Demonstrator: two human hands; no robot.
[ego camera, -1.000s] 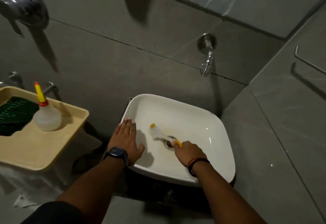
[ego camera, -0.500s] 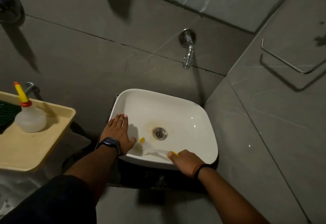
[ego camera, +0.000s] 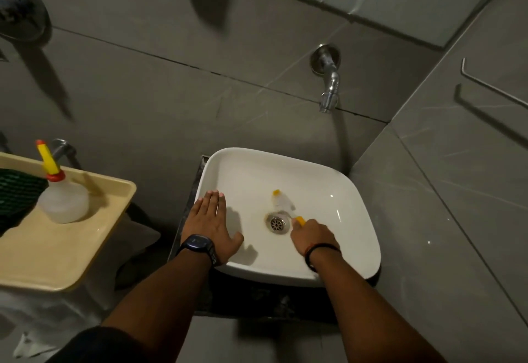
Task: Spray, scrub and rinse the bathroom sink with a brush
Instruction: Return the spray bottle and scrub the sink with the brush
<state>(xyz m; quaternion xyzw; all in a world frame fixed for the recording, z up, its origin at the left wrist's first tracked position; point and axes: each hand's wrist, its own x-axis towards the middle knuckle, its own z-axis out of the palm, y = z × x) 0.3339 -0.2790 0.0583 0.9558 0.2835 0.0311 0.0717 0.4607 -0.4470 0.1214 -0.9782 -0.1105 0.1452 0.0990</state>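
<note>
The right hand (ego camera: pixel 310 235) has its grip closed on the brush (ego camera: pixel 284 204), whose long axis runs up and left from the fist, past the drain (ego camera: pixel 276 223), bristles on the basin floor. The left hand (ego camera: pixel 210 221) lies flat and open on the sink (ego camera: pixel 357 199) left rim, holding nothing. Judging by this, open basin lies to the far and right walls for further strokes.

Large grey marbled wall tiles (ego camera: pixel 160 99) are met at a corner. A metal towel rail (ego camera: pixel 491 85) is fixed to the right wall; hard shadows are cast by dim light.
</note>
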